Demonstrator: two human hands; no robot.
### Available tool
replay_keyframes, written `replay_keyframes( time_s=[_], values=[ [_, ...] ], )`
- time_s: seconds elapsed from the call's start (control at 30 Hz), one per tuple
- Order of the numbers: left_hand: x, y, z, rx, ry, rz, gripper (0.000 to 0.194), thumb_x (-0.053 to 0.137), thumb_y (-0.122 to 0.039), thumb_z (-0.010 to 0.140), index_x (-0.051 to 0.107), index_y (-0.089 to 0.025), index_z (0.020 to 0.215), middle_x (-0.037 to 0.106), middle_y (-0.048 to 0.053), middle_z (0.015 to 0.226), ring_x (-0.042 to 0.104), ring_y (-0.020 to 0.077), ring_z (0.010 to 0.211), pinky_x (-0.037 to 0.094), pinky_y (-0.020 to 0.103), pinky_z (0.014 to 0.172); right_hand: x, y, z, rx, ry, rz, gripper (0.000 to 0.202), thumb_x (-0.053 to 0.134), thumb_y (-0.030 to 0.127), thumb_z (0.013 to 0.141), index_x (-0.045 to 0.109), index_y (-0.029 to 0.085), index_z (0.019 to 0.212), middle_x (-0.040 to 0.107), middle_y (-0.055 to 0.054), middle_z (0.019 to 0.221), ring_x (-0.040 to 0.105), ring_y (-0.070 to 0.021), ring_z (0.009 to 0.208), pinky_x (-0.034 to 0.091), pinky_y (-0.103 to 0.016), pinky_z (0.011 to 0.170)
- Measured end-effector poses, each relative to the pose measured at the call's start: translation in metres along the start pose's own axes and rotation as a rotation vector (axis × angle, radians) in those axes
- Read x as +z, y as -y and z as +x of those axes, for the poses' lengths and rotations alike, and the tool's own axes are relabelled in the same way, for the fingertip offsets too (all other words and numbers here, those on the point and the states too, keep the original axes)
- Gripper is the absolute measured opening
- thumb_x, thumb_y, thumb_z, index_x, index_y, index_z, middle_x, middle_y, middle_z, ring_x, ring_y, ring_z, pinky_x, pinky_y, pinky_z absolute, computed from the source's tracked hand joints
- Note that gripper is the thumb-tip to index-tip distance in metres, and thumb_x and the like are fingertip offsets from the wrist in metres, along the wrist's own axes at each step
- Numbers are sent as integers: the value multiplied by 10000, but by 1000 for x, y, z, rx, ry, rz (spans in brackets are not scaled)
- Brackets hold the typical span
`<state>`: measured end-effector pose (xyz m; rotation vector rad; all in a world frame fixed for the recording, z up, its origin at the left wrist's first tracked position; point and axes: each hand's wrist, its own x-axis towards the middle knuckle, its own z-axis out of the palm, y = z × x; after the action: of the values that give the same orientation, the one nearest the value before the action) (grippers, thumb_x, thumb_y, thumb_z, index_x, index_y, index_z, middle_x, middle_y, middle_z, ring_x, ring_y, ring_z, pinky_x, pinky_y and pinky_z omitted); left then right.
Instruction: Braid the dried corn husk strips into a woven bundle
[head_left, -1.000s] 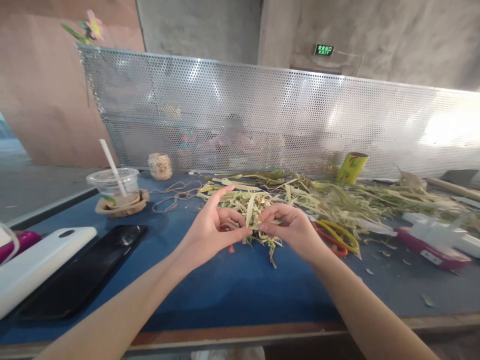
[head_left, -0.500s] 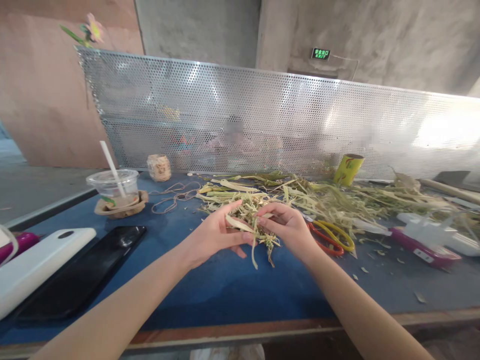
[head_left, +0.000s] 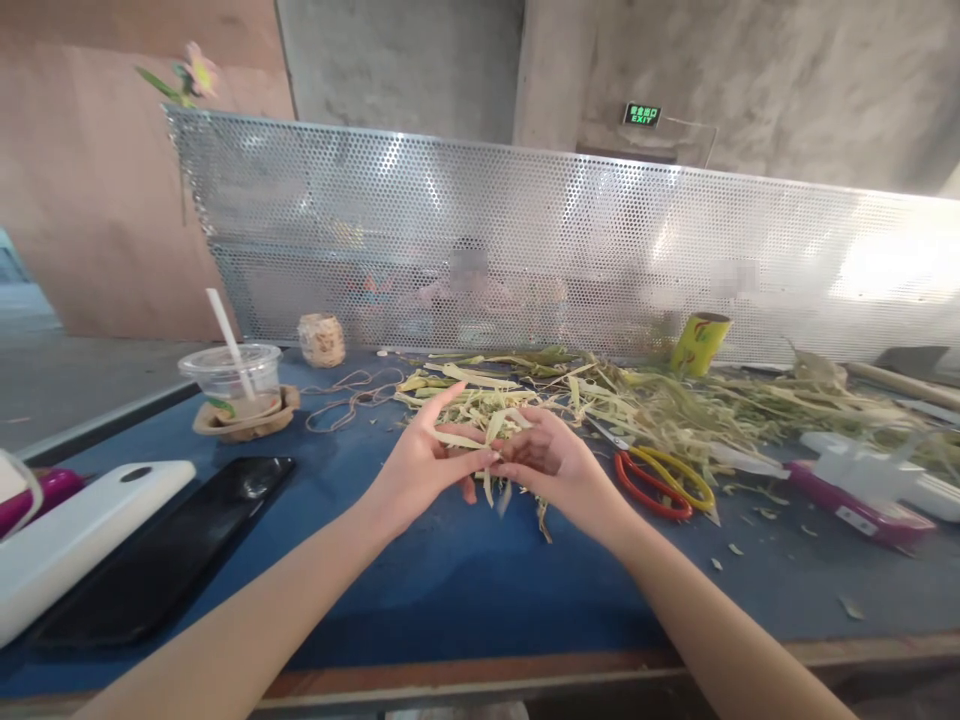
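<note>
My left hand [head_left: 431,455] pinches a pale green plant strip [head_left: 459,439] between thumb and fingers, its index finger raised. Facing it, my right hand [head_left: 551,455] has its thumb and fingertips closed on the same strip, close to my left thumb. Short strip ends hang below the fingertips. Behind both hands lies a pile of dried stalks and leaves [head_left: 645,400] on the blue table. Two pairs of scissors, one with red handles [head_left: 651,492] and one with yellow handles [head_left: 679,475], rest right of my right hand.
At left are a plastic cup [head_left: 236,375] with a straw, a black phone [head_left: 169,550] and a white device [head_left: 94,535]. A yellow-green can [head_left: 699,345], a purple-and-white device [head_left: 859,505] and a perforated metal screen [head_left: 510,220] are also there. A person shows dimly behind the screen.
My hands have come closer together, with the fingertips now meeting at the strip. The strip has turned and now shows a crossing piece. The view has shifted slightly.
</note>
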<state>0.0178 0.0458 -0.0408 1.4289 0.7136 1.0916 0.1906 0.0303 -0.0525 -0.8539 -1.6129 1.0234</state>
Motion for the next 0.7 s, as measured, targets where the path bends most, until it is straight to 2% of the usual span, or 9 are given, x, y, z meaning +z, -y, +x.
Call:
replay_keyframes(
  time_s=[0.07, 0.17, 0.27, 0.4, 0.5, 0.57, 0.63, 0.7],
  values=[
    [0, -1, -1, 20, -10, 11, 968, 696, -200, 697, 43, -258, 1409, 640, 16, 811, 587, 116, 501, 482, 233, 413, 0, 1, 1, 49, 28, -19, 368, 661, 245, 695, 464, 206, 1003, 560, 39, 685, 584, -120, 664, 473, -287, 679],
    [3, -4, -2, 36, 16, 13, 1031, 676, -177, 713, -82, -285, 1403, 632, 25, 822, 642, 166, 583, 480, 217, 390, -2, 1, 3, 56, 57, 1, 298, 617, 259, 735, 482, 189, 991, 550, 35, 681, 573, -107, 644, 456, -257, 634],
    [5, -7, -3, 49, 23, 14, 1051, 674, -186, 715, -117, -323, 1393, 654, 61, 879, 671, 216, 649, 493, 221, 379, -1, -3, 5, 21, 58, 14, 197, 557, 249, 779, 472, 196, 949, 531, 40, 662, 539, -90, 580, 436, -231, 562],
    [6, -8, -3, 51, 6, 7, 1070, 680, -176, 706, -127, -323, 1392, 676, 85, 892, 674, 232, 644, 517, 248, 376, 1, -11, 3, -48, 9, -46, 132, 458, 200, 821, 361, 231, 905, 547, 18, 740, 533, -102, 553, 416, -221, 473],
    [6, -6, -1, 15, -66, -17, 1083, 706, -168, 676, -85, -275, 1407, 676, 79, 851, 674, 248, 672, 524, 257, 381, 3, -16, -1, -192, -54, -391, 110, 349, 123, 841, 347, 230, 869, 537, -9, 789, 517, -113, 598, 447, -260, 563],
    [6, -3, 0, -16, -121, -50, 1088, 730, -159, 647, -36, -236, 1416, 675, 74, 838, 670, 235, 660, 525, 256, 391, 4, -16, -5, -349, -29, -591, 153, 322, 72, 826, 354, 217, 860, 504, -42, 842, 532, -143, 738, 464, -302, 677],
    [6, -2, 1, -44, -138, -92, 1097, 747, -145, 622, -6, -200, 1418, 678, 74, 841, 662, 218, 640, 515, 246, 385, 5, -14, -8, -506, 29, -698, 176, 350, 53, 807, 356, 202, 900, 465, -77, 910, 513, -180, 901, 456, -344, 776],
    [6, -2, 1, -65, -133, -121, 1110, 754, -133, 609, -7, -167, 1416, 681, 70, 823, 645, 190, 597, 500, 234, 375, 7, -13, -9, -600, 64, -770, 222, 411, 63, 788, 371, 192, 965, 439, -97, 954, 478, -207, 981, 449, -368, 815]
  ],
)
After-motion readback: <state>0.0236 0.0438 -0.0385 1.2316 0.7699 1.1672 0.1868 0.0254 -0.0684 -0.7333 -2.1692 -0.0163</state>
